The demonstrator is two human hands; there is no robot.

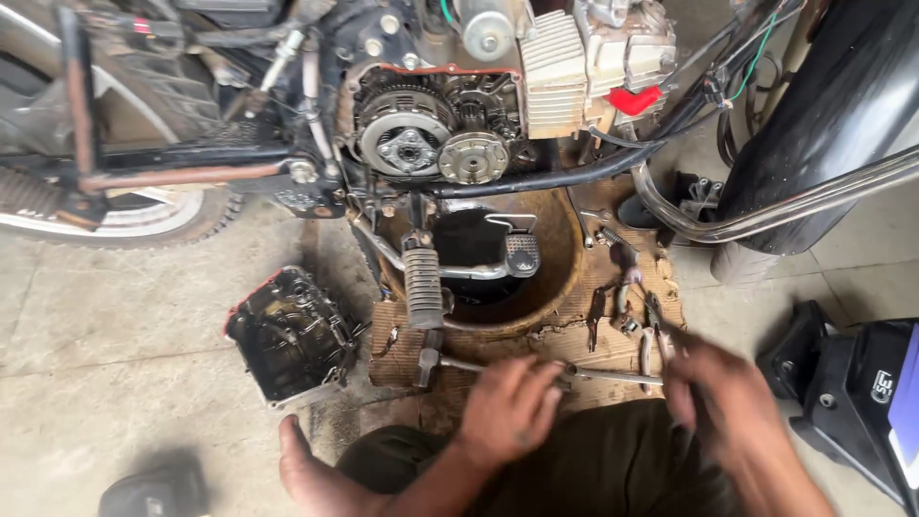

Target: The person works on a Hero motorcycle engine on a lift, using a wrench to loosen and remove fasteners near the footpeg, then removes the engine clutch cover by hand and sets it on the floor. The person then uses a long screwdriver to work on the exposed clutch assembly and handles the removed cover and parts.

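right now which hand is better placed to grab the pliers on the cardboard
Right. The right hand is beside the pliers at the cardboard's right edge, while the left hand rests on the long wrench nearer the middle.

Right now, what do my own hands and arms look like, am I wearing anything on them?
Both hands are bare: no gloves, rings or watch show on the left hand or the right hand. The forearms are uncovered too, with no sleeves in view. The right hand is motion-blurred, so finer detail there cannot be told.
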